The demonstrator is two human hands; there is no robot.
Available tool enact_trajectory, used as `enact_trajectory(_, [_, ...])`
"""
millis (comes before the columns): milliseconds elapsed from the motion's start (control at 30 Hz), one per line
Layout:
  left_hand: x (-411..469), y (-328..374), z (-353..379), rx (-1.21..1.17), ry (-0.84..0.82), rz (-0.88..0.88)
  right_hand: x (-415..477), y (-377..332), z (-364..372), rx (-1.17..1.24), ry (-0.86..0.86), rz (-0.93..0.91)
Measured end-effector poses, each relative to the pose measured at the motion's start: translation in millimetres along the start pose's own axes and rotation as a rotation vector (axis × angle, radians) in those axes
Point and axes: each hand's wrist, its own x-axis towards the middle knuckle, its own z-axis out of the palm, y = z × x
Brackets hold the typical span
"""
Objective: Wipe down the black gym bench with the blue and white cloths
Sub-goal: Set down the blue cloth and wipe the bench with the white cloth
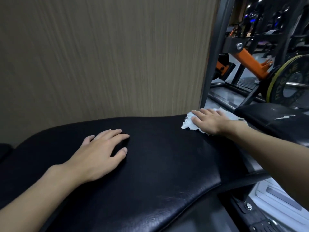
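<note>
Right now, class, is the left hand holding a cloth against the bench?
No: the left hand lies flat and bare on the black bench, while only the right hand presses the white cloth.

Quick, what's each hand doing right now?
Left hand: open, flat on the black bench, holding nothing.
Right hand: open, fingers spread, pressing the white cloth onto the bench's far end.

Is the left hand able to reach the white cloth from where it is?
Probably yes: the left hand lies flat on the black padded bench, with bare padding between it and the white cloth under the right hand.
</note>
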Motion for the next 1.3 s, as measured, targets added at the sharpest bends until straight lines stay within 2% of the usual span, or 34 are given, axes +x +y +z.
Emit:
enact_trajectory(333, [-41.6, -71.2, -11.9, -0.017, 0.035, -0.073, 5.5, -122.8, 9.4, -0.006, -0.026, -0.133])
enact_trajectory(633, [-104.0, -153.0, -29.7, 0.001, 0.093, -0.270, 16.4, -235.0, 14.0, 0.013, -0.026, -0.298])
enact_trajectory(800, [-137.2, -185.5, -30.6, 0.018, 0.104, -0.310, 25.3, -300.5, 16.3, 0.002, -0.039, -0.387])
enact_trajectory(1100, [-143.9, -188.5, -20.4, -0.047, 0.280, -0.285, 19.7, -408.3, 25.7, 0.009, -0.044, -0.573])
enact_trajectory(1300, [-143.7, -194.3, -13.8, -0.121, 0.516, -0.241, 1.1, -454.4, 29.6, -0.006, -0.043, -0.672])
